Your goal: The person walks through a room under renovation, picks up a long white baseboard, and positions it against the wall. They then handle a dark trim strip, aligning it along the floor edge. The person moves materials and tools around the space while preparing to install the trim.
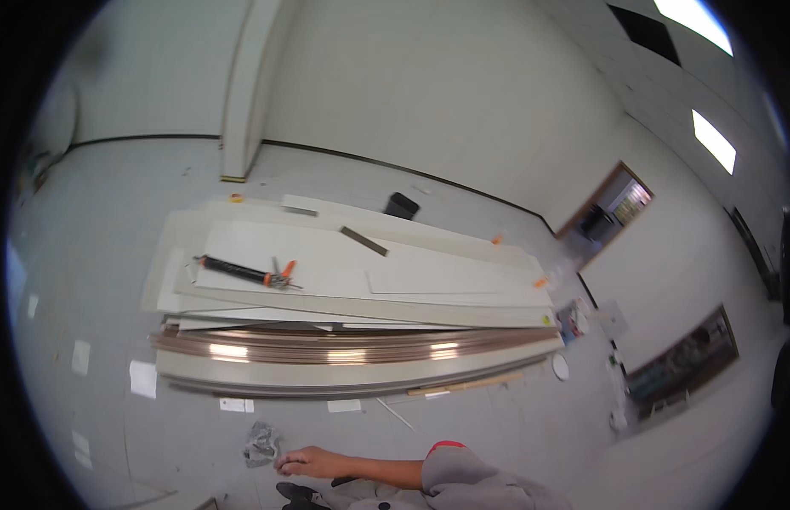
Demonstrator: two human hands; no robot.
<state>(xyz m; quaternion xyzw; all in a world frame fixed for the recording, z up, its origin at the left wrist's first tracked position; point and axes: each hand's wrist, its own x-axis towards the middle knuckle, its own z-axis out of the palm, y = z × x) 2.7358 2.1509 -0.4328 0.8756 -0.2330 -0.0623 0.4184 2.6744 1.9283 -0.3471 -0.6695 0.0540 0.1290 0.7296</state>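
Note:
From the lower right my right arm reaches leftward in a grey sleeve with a red edge. My right hand (308, 461) is closed, its fingers curled; what they hold, if anything, I cannot make out. Just left of the fingertips is a crumpled grey, cloth-like or plastic piece (261, 444); whether the hand touches it I cannot tell. My left hand does not show. Farther off, a black and orange caulking gun (238, 270) lies on a stack of white panels (310, 246).
Long brown and white strips (352, 348) lie along the panels' near side. Two short dark strips, one a brown piece (363, 240), rest on top. A black bin-like object (401, 206) stands behind. A wall column (242, 93) rises at the back. A doorway (606, 212) opens at right.

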